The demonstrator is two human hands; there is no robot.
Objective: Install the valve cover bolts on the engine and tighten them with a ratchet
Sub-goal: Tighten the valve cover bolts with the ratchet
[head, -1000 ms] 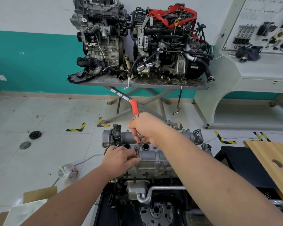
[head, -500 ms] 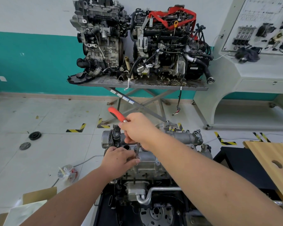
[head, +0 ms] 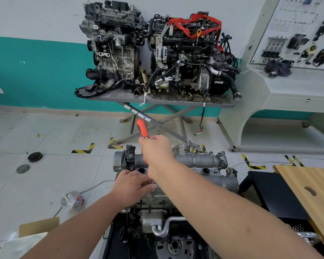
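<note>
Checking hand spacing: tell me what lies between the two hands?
Head view: only the ratchet's slim metal shaft, running from right hand down to left hand.

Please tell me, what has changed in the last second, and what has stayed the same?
The ratchet's orange handle swung to the left and has partly come back, still turned by the right hand. Nothing was picked up or released. The left hand stays at the tool's lower end on the valve cover; the engine has not moved.
</note>
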